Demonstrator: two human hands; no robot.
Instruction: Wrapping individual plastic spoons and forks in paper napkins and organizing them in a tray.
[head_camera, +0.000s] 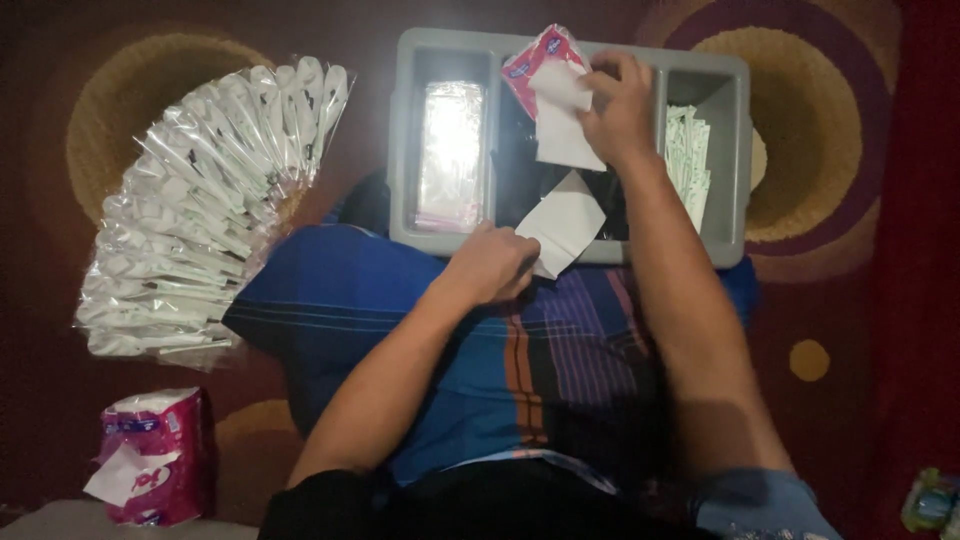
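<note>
Head view: the left hand (492, 265) pinches a folded white napkin (565, 222) at its lower corner, over the near edge of the grey compartment tray (425, 235). The right hand (620, 105) has its fingers closed on another white tissue (562, 115) drawn from a pink pack (530, 60). The paper looks light, soft and easy to tear; folded edges seem the safest hold.

Grey plastic tray (400, 150) with compartments: one, three compartments
Pink-and-white tissue packets: two (535, 62) (158, 455)
White paper napkins held: two (562, 120) (566, 222)
Clear-wrapped white plastic spoons (200, 210): many, fanned, uncountable
Hands: two (490, 265) (620, 105)
</note>
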